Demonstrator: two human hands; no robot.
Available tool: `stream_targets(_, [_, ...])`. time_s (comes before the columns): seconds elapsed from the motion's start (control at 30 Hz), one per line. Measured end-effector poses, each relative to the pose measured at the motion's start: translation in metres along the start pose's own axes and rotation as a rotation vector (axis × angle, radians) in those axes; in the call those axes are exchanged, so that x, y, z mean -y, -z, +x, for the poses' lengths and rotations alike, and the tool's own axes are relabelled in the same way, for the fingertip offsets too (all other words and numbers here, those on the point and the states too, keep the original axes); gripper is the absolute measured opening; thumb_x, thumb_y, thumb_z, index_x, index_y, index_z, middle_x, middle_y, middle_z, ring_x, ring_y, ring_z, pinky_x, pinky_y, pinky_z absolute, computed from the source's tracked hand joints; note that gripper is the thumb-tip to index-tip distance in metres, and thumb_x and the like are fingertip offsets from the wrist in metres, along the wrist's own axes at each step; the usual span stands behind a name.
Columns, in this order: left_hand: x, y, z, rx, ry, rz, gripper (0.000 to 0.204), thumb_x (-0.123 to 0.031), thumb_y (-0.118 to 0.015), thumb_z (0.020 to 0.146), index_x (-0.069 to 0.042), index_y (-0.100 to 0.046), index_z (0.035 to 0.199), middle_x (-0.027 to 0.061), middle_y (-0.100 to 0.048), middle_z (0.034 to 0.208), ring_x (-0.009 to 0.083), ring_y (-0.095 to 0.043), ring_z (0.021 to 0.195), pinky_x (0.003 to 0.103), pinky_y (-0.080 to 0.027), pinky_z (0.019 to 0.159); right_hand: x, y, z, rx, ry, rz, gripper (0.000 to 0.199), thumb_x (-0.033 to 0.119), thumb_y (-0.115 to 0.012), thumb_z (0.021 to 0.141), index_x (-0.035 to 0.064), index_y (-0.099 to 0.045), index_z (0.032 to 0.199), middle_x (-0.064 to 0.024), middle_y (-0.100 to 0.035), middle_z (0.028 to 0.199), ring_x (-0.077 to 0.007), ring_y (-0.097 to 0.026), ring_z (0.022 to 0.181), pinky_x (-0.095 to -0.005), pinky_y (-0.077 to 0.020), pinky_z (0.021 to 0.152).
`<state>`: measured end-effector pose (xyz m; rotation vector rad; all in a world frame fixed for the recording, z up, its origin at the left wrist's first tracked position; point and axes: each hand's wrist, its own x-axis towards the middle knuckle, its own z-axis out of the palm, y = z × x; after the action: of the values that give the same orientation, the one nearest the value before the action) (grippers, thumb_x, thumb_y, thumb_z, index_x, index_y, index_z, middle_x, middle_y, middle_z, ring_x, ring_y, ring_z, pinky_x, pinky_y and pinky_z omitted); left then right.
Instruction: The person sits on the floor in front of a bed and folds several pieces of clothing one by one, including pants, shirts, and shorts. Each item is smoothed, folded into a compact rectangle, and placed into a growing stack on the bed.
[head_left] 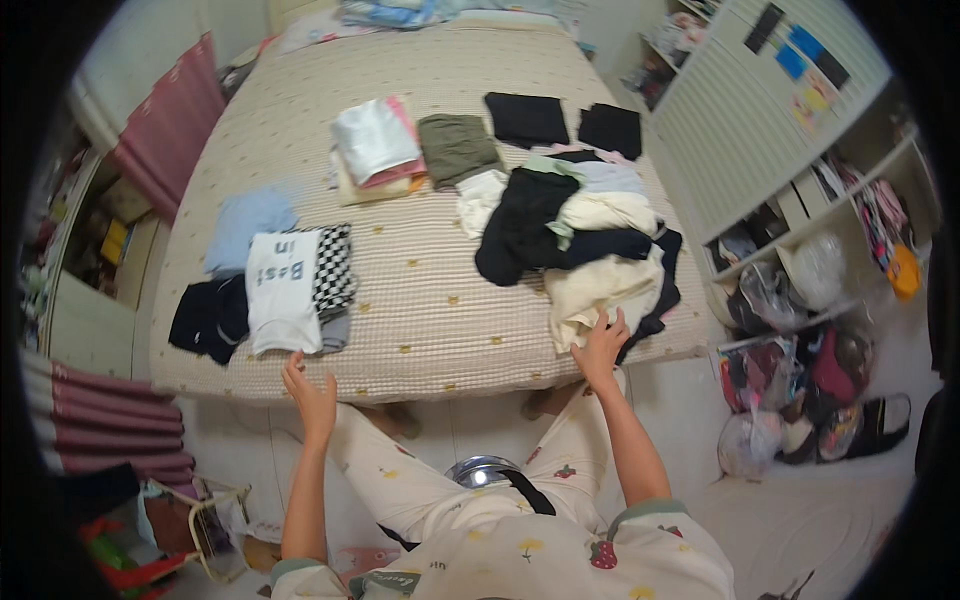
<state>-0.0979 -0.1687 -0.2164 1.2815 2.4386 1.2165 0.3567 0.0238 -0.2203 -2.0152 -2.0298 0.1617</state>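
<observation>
At the bed's near edge, her left hand point(312, 392) hangs open and empty just below a folded white shirt point(283, 290), while her right hand point(600, 350) clutches a cream garment point(600, 290) in the unsorted heap point(570, 230); farther back lie folded stacks point(378, 148).

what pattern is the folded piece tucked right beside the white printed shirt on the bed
A black-and-white checkerboard pattern on the folded piece, beside the white shirt; the head view shows it.

A single head-worn fisheye view looked steeply down from above the person — facing the bed point(430, 330), whose near edge lay close below and whose far end curved toward the top rim — with shelves point(800, 250) bending at right.
</observation>
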Motion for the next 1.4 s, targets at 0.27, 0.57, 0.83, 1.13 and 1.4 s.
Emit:
stream_targets(0.27, [-0.090,-0.058,-0.058,0.278,-0.083,-0.252,0.047,-0.001,-0.059,0.078,-0.001,-0.043,0.122,0.0129,-0.044,0.113,0.0246,-0.048,0.098,0.039,-0.039,0.090,-0.138,-0.049,0.049,-0.304,-0.862,0.706,0.085,0.045,-0.070,0.079,0.0084,-0.023,0.140,-0.0252,-0.014,0.145,-0.0435,-0.031,0.126,-0.0529,-0.0328,0.100])
stream_targets(0.57, [-0.133,-0.083,-0.096,0.517,-0.035,-0.383,0.027,0.000,-0.056,0.083,-0.001,-0.051,0.110,0.0076,-0.052,0.105,0.0140,-0.055,0.078,0.028,-0.046,0.076,-0.193,-0.073,0.049,0.021,-0.697,1.064,0.055,0.018,-0.073,0.075,-0.0007,-0.050,0.122,-0.0130,-0.061,0.101,-0.0240,-0.062,0.084,-0.0367,-0.0510,0.061])
stream_targets(0.83, [-0.133,-0.088,-0.116,0.550,-0.062,-0.407,0.028,0.003,-0.054,0.084,-0.001,-0.050,0.111,0.0059,-0.054,0.106,0.0089,-0.056,0.076,0.023,-0.049,0.072,-0.106,0.029,0.071,0.787,0.143,0.342,0.059,0.051,-0.067,0.080,-0.0025,-0.065,0.104,-0.0153,-0.069,0.097,-0.0240,-0.064,0.093,-0.0369,-0.0485,0.081])
stream_targets(1.13, [-0.137,-0.082,-0.126,0.572,0.058,-0.459,0.030,0.002,-0.055,0.082,-0.001,-0.052,0.111,0.0080,-0.060,0.101,0.0110,-0.055,0.074,0.025,-0.048,0.070,-0.042,-0.024,0.213,0.128,-1.071,1.752,0.041,0.031,-0.080,0.076,0.0068,-0.058,0.100,-0.0043,-0.058,0.080,-0.0222,-0.061,0.067,-0.0357,-0.0506,0.060])
stream_targets(1.4, [-0.140,-0.086,-0.124,0.623,0.124,-0.542,0.029,0.003,-0.054,0.083,-0.001,-0.052,0.112,0.0072,-0.061,0.098,0.0092,-0.056,0.073,0.023,-0.047,0.069,-0.072,-0.030,0.250,0.092,-0.813,1.927,0.015,0.017,-0.072,0.076,0.0148,-0.059,0.084,-0.0018,-0.062,0.075,-0.0187,-0.057,0.066,-0.0339,-0.0456,0.059])
